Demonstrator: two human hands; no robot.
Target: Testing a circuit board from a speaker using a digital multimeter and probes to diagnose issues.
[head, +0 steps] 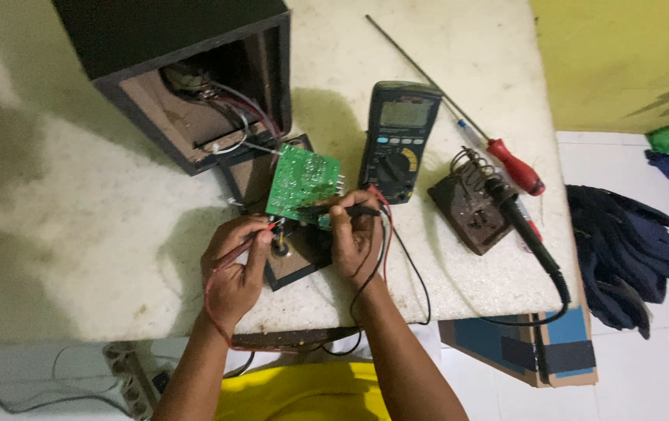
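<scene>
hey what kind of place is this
Probably a small home electronics repair bench: a multimeter, a soldering iron on its stand, and a green circuit board wired to an opened speaker box.

Glossy green circuit board; rough, stained white tabletop.

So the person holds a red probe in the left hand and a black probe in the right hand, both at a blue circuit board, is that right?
Not quite: the circuit board is green, not blue, as the head view shows. The left hand holds the red probe and the right hand the black probe.
</scene>
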